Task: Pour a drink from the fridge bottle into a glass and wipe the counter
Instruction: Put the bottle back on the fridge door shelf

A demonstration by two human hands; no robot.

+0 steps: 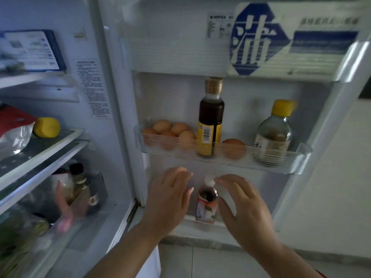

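Observation:
A small drink bottle (206, 201) with a white cap, dark liquid and an orange-pink label stands in the lowest shelf of the open fridge door. My left hand (168, 199) hovers just left of it, fingers spread, not touching. On the bottle's right is my right hand (241, 205), also open, with a fingertip close to the white cap. Neither hand holds anything. No glass or cloth is in view.
The door shelf (220, 155) above holds several eggs (168, 131), a dark sauce bottle (210, 117) and a yellow-capped bottle (275, 131). A blue-and-white carton (281, 39) sits in the top shelf. Fridge shelves at left hold a lemon (46, 127), bags and jars.

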